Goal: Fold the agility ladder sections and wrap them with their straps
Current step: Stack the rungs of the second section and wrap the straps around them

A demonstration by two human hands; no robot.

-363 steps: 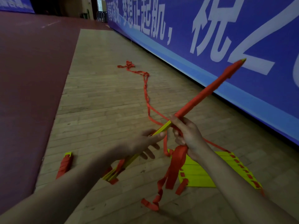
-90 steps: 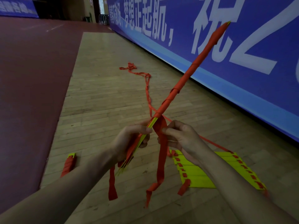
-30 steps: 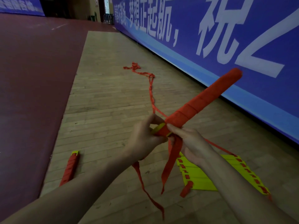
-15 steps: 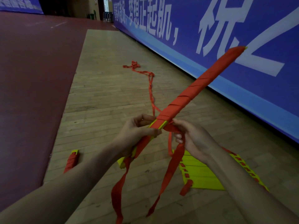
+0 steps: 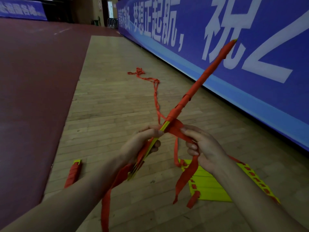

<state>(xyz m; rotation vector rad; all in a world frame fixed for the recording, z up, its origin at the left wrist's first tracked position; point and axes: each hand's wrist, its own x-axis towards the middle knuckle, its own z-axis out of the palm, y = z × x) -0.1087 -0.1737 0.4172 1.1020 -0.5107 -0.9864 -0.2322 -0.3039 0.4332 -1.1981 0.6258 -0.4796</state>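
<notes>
**Both hands on a half-wrapped ladder bundle**

The left hand point(image 5: 142, 143) grips the bare yellow lower part of the folded bundle point(image 5: 189, 95), which slants up toward the blue banner point(image 5: 250, 84). The right hand point(image 5: 204, 144) pinches the red strap point(image 5: 177, 130) just beside the last wrap. The strap's loose end hangs over a flat yellow ladder section point(image 5: 209, 188) on the floor point(image 5: 108, 106), and the right forearm hides part of that section. A second strap tail point(image 5: 107, 198) runs off the bottom edge. A wrapped roll point(image 5: 73, 173) lies to the left.
</notes>
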